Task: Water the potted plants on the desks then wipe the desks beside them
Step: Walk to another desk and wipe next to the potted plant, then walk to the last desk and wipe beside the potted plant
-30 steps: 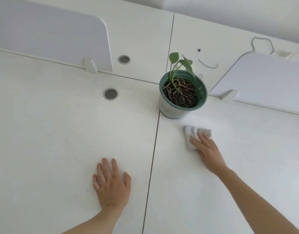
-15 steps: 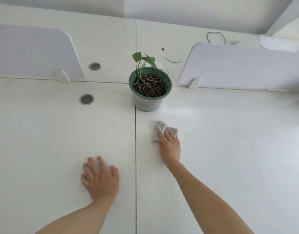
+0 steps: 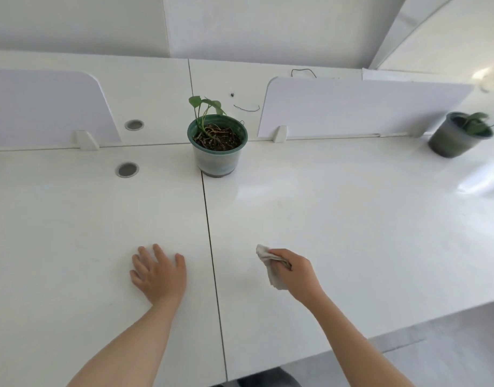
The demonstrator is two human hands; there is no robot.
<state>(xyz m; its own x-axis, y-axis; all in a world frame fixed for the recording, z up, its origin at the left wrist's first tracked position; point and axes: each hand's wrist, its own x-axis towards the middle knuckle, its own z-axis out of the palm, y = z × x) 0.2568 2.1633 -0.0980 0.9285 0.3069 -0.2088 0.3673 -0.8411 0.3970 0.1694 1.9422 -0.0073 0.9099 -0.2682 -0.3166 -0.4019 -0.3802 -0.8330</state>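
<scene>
My right hand, fingers clamped on the crumpled cloth, sits at six o'clock from the potted plant, well short of it (left hand splayed flat on the desk).

One potted plant stands on the counter at the seam, between two dividers; a second pot stands far right.

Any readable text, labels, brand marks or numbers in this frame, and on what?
None. The green-rimmed pot, the dark pot, the cloth in the right hand, the dividers and the desk show no readable print.
</scene>
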